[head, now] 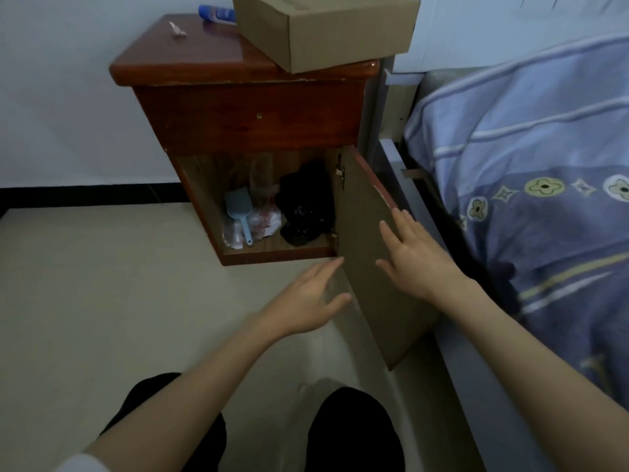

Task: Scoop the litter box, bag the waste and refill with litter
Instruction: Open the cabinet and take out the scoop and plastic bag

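Note:
A light blue litter scoop (239, 209) stands inside the lower compartment of a red-brown wooden nightstand (245, 114), beside clear and red-printed plastic bags (263, 223) and a black bag (304, 206). The cabinet door (371, 267) is swung open to the right. My right hand (415, 257) rests flat on the door's inner face, fingers spread. My left hand (306, 298) hovers with fingers apart just below the compartment's front edge, holding nothing. No litter box is in view.
A cardboard box (326, 28) and a blue tube (218, 13) sit on the nightstand top. A bed with a blue striped cover (544, 185) runs along the right. Beige tile floor (102, 284) spreads to the left. My knees (354, 434) are at the bottom.

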A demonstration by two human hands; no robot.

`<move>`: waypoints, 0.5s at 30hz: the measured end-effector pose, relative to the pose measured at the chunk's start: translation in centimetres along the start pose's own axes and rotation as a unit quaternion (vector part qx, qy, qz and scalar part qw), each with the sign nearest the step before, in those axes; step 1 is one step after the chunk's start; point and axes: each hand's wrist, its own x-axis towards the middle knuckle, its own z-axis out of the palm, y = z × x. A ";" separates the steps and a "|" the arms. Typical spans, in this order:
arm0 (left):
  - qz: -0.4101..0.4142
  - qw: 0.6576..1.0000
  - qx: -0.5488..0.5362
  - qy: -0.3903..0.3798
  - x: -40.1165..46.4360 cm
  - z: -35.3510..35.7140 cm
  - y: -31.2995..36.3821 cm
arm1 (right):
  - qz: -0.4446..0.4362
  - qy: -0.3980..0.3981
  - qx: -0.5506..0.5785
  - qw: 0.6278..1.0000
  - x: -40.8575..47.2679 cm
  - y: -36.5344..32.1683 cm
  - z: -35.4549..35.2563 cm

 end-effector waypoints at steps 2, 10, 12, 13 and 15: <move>-0.010 0.996 0.090 0.026 -0.4 -2.0 -2.0 | -0.009 0.007 -0.021 1.000 0.6 -1.2 -0.3; -0.053 0.960 0.262 0.085 -0.6 -7.8 -13.3 | -0.063 0.004 -0.012 0.998 7.3 -9.6 1.2; -0.068 0.961 0.253 0.091 -0.2 -8.6 -17.2 | -0.069 -0.011 -0.011 0.998 9.7 -11.9 3.0; -0.079 0.963 0.244 0.088 0.2 -8.8 -19.1 | -0.069 -0.017 -0.012 0.997 11.0 -12.9 4.1; -0.100 0.968 0.221 0.065 1.2 -9.0 -23.0 | -0.063 -0.031 -0.012 0.997 13.8 -15.0 6.5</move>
